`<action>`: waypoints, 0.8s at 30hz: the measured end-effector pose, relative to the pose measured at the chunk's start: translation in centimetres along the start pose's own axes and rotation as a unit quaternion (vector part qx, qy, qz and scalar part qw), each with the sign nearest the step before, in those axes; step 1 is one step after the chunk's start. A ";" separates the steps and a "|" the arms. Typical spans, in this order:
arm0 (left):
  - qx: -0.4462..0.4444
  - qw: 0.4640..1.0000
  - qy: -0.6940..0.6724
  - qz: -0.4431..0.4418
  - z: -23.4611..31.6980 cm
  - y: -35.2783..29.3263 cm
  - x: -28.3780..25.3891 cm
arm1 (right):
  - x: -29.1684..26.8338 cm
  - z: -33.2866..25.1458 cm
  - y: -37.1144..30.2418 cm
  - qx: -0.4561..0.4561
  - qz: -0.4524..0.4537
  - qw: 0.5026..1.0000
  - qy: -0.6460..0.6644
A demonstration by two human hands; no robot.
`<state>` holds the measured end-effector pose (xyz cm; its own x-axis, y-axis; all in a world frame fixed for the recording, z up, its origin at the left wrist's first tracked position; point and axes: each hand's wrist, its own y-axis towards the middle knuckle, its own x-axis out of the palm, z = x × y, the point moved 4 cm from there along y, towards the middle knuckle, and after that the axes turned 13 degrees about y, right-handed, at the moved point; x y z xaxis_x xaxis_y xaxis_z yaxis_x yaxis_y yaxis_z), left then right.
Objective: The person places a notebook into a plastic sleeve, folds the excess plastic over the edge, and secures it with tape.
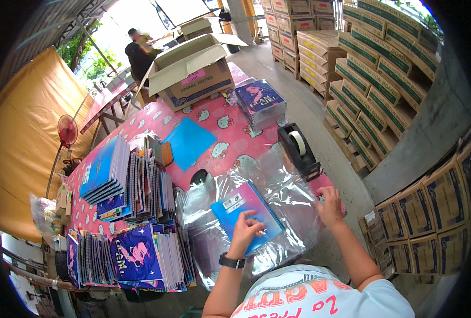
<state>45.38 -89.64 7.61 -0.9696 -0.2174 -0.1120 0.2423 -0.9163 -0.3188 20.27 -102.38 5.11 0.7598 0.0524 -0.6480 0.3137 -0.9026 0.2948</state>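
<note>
A spiral notebook (235, 205) with a pink-to-blue cover and a white label lies on clear plastic film (294, 199). My left hand (247, 229), with a dark band on its wrist, is over the lower part of the notebook. Its fingers are loosely bent and apart, with nothing visible in them. At the right edge of the film is my right hand (329, 206), fingers spread and nothing visibly gripped. Glare on the film makes it hard to tell whether those fingertips touch it.
Stacked spiral notebooks (137, 259) crowd the table's left side. Farther back lie a blue sheet (189, 142), an open carton (203, 79) and a wrapped notebook stack (260, 103). A black tape dispenser (300, 151) stands at the right edge. Boxes (423, 206) line the right.
</note>
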 end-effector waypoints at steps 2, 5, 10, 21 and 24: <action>-0.061 0.998 -0.032 0.001 -1.0 -1.6 -0.7 | 0.5 -5.9 -0.5 -0.064 -0.052 0.992 0.099; -0.025 0.974 0.208 0.089 -1.7 -2.1 -2.5 | 3.4 -10.9 -1.8 -0.109 -0.221 0.960 0.134; -0.011 0.897 0.265 0.354 -1.8 -2.8 -4.1 | 7.3 -12.8 -3.8 -0.203 -0.302 0.931 -0.025; -0.049 0.894 0.298 0.332 -3.1 -3.0 -3.7 | 19.9 -9.0 14.2 -0.016 -0.204 0.958 0.199; -0.052 0.903 0.291 0.312 -1.9 -3.1 -3.3 | 22.7 -10.2 21.1 -0.050 -0.192 0.953 0.228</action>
<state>47.90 -85.42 7.14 -0.4695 -0.4385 -0.7663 0.7661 -0.6339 -0.1067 49.92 -115.92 3.79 0.7397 0.5709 -0.3563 0.6537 -0.7354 0.1788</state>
